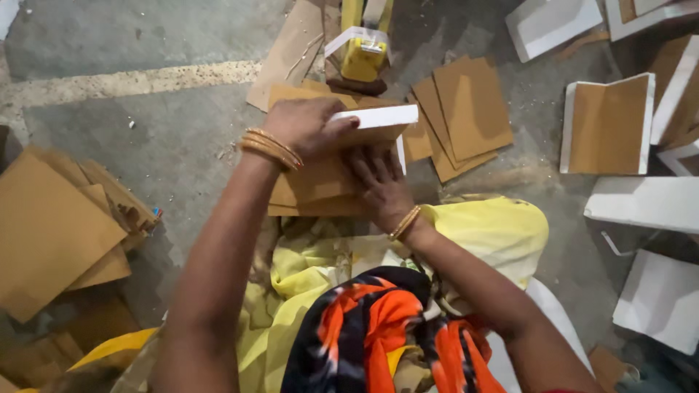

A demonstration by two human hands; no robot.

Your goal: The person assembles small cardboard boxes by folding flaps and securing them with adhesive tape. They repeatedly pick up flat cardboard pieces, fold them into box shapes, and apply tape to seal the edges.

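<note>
My left hand (306,125) grips the top edge of a white-edged box piece (382,116) held over a brown cardboard sheet (313,182) on the floor. My right hand (378,178) presses flat on the cardboard just below the white piece, fingers spread. Both wrists wear gold bangles. The cardboard stack lies in front of my lap, which is covered by yellow cloth (495,225) and an orange and black scarf (371,320).
A yellow tool (364,51) stands just beyond the stack. Loose brown cardboard sheets (466,109) lie to the right, another pile (51,233) at the left. White folded box pieces (608,124) lie scattered at right on the grey concrete floor (145,145).
</note>
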